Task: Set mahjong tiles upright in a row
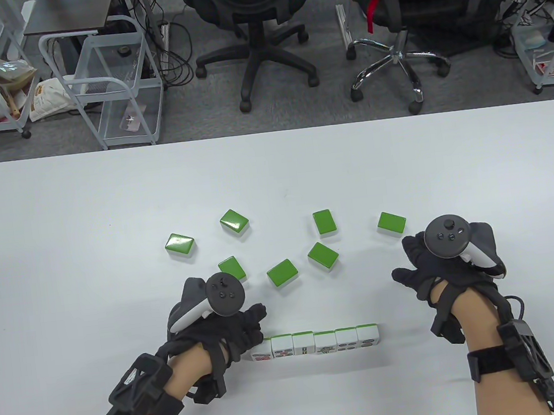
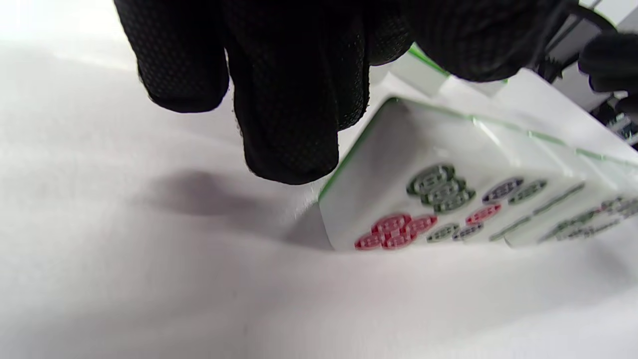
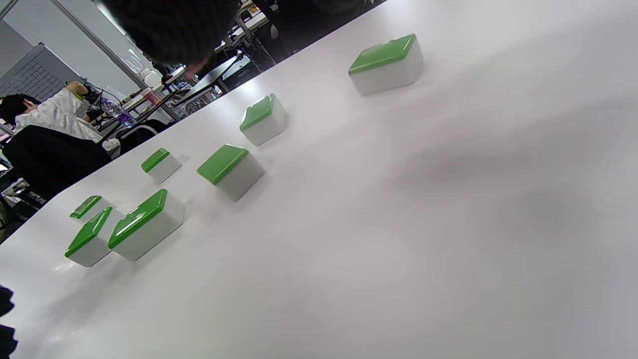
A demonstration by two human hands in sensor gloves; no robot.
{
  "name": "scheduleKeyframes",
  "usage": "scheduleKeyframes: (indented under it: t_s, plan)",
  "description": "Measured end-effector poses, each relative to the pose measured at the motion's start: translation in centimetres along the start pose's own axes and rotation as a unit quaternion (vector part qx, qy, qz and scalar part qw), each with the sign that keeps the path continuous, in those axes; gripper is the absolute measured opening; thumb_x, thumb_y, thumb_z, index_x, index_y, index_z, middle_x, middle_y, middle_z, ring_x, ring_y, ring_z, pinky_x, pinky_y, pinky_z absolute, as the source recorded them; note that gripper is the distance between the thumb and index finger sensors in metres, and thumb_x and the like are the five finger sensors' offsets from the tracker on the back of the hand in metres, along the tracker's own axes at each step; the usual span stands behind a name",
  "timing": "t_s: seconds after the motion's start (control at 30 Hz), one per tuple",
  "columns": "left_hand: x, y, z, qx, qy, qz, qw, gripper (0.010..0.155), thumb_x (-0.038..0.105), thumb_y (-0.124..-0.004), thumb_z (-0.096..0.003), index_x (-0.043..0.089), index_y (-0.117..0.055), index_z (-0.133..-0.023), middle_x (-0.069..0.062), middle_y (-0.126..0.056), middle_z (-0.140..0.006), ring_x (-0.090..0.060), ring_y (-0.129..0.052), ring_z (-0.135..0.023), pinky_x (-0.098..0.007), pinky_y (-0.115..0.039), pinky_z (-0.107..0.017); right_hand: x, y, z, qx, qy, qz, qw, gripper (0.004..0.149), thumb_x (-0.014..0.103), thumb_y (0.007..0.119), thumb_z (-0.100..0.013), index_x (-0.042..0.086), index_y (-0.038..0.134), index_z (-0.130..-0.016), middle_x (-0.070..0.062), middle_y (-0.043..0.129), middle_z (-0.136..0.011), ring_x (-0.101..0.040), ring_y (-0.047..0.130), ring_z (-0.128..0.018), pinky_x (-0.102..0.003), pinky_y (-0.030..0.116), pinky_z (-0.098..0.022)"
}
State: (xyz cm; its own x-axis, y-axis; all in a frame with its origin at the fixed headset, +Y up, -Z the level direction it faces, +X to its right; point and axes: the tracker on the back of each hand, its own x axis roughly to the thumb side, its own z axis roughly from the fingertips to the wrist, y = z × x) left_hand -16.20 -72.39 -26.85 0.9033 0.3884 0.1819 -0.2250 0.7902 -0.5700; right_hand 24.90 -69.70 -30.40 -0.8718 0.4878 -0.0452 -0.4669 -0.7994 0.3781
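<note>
Table view shows a row of six upright mahjong tiles point(image 1: 320, 342) standing edge to edge at the lower centre of the white table point(image 1: 60, 232), their printed faces turned toward the bottom of the frame. At the row's left end, the left hand point(image 1: 221, 329) has its gloved fingers curled over the end tile point(image 1: 261, 350); whether they actually grip it cannot be told. Left wrist view, close and tilted, shows the black fingertips point(image 2: 289, 149) hanging just beside that end tile's green-edged side point(image 2: 394, 199), with red and green circle patterns visible on its face. Seven loose tiles lie flat, green backs up, scattered across the middle of the frame above the row, among them one at centre point(image 1: 282, 273) and one at the far right point(image 1: 391, 223). Lower right of the frame, the right hand point(image 1: 433, 264) hovers with fingers spread apart and holding nothing, just below that far-right tile. Right wrist view takes in the flat green tiles point(image 3: 234, 169) across the bare table.
</note>
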Motion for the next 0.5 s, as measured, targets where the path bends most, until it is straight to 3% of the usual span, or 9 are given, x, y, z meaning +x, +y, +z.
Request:
scheduleKeyframes:
  t_s: [0.17,0.23,0.3,0.5]
  plan:
    - [-1.6,2.9,1.6,0.085,0.043,0.003,0.995,0.069,0.056,-0.074,-0.0297,0.036,-0.059,-0.094,0.011,-0.088,-0.093,-0.012,-0.108,-0.061,-0.041,-0.084,-0.057,0.0,0.0,0.0,-0.004,-0.001,0.001,1.000,0.082,0.048,0.076,-0.036,0.005,0.043,-0.097,-0.028,0.029,-0.103,-0.063,0.030,-0.090,-0.074,0.042,-0.058]
    - [-3.0,5.2,2.2,0.169,0.100,-0.056,0.979,0.069,0.056,-0.075,-0.0298,0.037,-0.058,-0.094,0.012,-0.086,-0.095,-0.012,-0.106,-0.066,-0.042,-0.083,-0.059,0.0,0.1,-0.1,-0.001,0.001,0.002,1.000,0.082,0.048,0.076,-0.036,0.005,0.043,-0.097,-0.028,0.029,-0.103,-0.063,0.030,-0.090,-0.074,0.042,-0.058]
    - [-4.5,6.7,2.1,0.217,0.157,-0.116,0.957,0.072,0.057,-0.075,-0.0296,0.038,-0.054,-0.095,0.012,-0.078,-0.100,-0.014,-0.100,-0.075,-0.043,-0.079,-0.062,0.1,0.1,-0.1,-0.002,0.001,0.003,1.000,0.082,0.048,0.076,-0.036,0.005,0.043,-0.097,-0.028,0.029,-0.103,-0.063,0.030,-0.090,-0.074,0.042,-0.058]
    - [-8.7,8.2,-1.3,0.197,0.261,-0.151,0.933,0.077,0.061,-0.073,-0.0279,0.041,-0.045,-0.097,0.010,-0.056,-0.111,-0.019,-0.084,-0.092,-0.045,-0.073,-0.066,0.0,0.2,-0.1,-0.003,0.003,0.004,1.000,0.082,0.048,0.076,-0.036,0.004,0.042,-0.097,-0.028,0.028,-0.103,-0.063,0.029,-0.090,-0.075,0.042,-0.058]
